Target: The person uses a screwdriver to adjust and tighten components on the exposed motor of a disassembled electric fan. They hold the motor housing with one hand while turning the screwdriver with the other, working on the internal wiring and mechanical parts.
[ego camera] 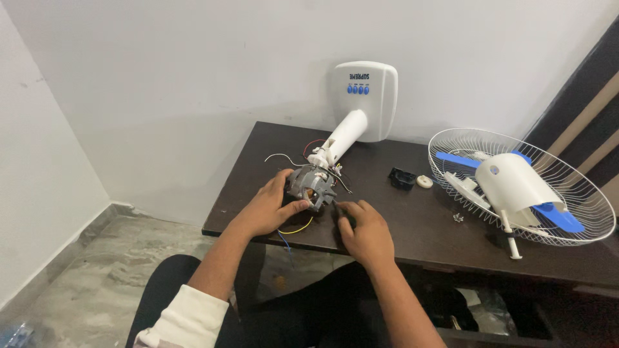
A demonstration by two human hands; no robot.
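Left hand [267,209] around upright motor [311,185]

Bare dark wooden tabletop [412,222] lies open between the grey metal fan motor [311,187] and the white wire fan guard [522,187], obstructed only by a small black plastic part [401,178], a white round knob [423,182] and loose coloured wires [293,227].
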